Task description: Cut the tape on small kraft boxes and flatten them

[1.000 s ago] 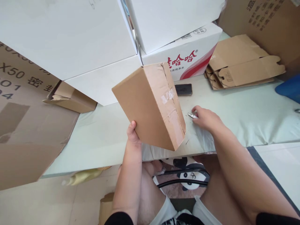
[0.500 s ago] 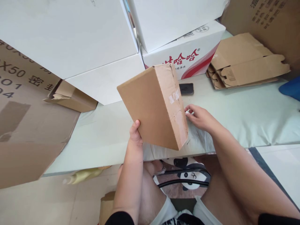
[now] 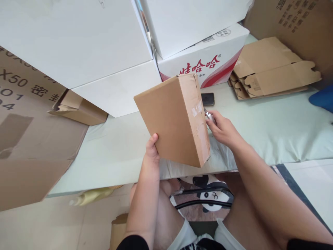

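Observation:
A brown cardboard box [image 3: 168,119] is tilted above the cloth-covered surface, its narrow side with bits of clear tape turned to the right. My left hand [image 3: 151,147] grips its lower left edge, thumb on the broad face and the other fingers hidden behind. Closed around a small silver utility knife [image 3: 210,117], my right hand [image 3: 222,129] is beside the box's right side. The blade end points up and left, close to the far edge of the taped side; whether it touches the cardboard I cannot tell.
Behind the box lies a phone [image 3: 208,99], in front of a white carton with red lettering [image 3: 234,55]. Flattened cardboard boxes [image 3: 281,74] are stacked at the right. A small open box [image 3: 83,107] and a large carton [image 3: 23,139] stand at the left.
My right hand has moved up along the box's side and turned, so more of the knife shows. The box, held in my left hand, has shifted slightly right.

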### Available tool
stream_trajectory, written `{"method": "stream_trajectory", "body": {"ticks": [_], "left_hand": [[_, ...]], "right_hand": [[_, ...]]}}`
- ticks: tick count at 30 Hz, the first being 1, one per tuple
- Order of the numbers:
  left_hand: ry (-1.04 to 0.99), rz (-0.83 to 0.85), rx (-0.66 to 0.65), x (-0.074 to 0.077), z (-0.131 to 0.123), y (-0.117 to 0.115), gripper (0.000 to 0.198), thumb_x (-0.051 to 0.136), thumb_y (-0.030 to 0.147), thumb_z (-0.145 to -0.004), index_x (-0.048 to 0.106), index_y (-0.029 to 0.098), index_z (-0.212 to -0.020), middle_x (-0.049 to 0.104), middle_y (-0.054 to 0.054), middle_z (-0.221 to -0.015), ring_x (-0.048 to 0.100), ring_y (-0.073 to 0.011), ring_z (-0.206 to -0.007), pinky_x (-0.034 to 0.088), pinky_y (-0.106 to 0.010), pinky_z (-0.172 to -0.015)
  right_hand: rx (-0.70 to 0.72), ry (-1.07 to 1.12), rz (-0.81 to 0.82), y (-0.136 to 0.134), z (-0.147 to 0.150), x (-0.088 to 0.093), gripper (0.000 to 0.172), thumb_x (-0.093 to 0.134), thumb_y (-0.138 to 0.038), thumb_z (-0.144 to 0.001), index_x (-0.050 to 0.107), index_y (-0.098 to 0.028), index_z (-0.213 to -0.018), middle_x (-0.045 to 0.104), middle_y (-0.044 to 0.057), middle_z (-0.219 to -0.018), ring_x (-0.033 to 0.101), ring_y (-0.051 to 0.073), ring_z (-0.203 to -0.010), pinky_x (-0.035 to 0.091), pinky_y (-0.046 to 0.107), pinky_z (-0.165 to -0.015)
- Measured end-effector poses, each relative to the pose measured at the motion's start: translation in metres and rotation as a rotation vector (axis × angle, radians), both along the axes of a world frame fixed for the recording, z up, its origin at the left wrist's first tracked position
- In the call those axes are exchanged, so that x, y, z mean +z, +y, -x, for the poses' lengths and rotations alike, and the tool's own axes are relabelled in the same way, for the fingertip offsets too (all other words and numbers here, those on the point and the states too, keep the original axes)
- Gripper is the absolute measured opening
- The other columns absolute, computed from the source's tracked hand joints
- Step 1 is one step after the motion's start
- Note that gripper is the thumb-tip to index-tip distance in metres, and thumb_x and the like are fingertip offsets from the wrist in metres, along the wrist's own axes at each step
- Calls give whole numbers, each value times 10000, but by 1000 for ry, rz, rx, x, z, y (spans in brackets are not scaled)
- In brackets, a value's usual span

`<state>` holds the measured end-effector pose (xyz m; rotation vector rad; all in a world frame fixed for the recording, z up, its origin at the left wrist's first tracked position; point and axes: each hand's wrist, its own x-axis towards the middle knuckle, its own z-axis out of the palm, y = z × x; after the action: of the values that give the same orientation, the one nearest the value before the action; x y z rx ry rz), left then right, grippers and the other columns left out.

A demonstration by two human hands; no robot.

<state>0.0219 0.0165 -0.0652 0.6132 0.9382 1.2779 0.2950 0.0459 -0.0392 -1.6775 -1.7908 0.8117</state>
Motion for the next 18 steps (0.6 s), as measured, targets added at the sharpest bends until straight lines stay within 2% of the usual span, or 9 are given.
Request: {"method": "stream_trajectory", "body": {"ticks": [6, 12, 18], "left_hand": [[10, 31, -83, 0, -3, 0, 521, 868, 539, -585, 711, 207, -956, 798, -97, -946, 623, -410, -1299, 554, -522, -1054], [-6, 61, -98, 2, -7, -1, 505, 894, 519, -558, 703, 201, -900, 799, -80, -871, 719, -398, -1130, 572, -518, -1008], [20, 72, -109, 4, -11, -2, 521, 905, 481, -546, 687, 207, -932, 793, -62, -900, 736, -357, -1092, 574, -482, -1003]], "right_hand": [[-42, 17, -31, -1, 1, 3, 392, 417, -365, -936, 577, -200, -1254, 711, 82, -920, 629, 257, -820, 441, 341, -785], [-66, 31, -38, -1, 1, 5, 357, 420, -370, -943, 576, -211, -1222, 714, 87, -918, 641, 272, -848, 440, 342, -776], [-54, 124, -65, -2, 0, 4, 315, 434, -401, -949, 583, -218, -1158, 697, 70, -915, 620, 239, -827, 443, 333, -777]]}}
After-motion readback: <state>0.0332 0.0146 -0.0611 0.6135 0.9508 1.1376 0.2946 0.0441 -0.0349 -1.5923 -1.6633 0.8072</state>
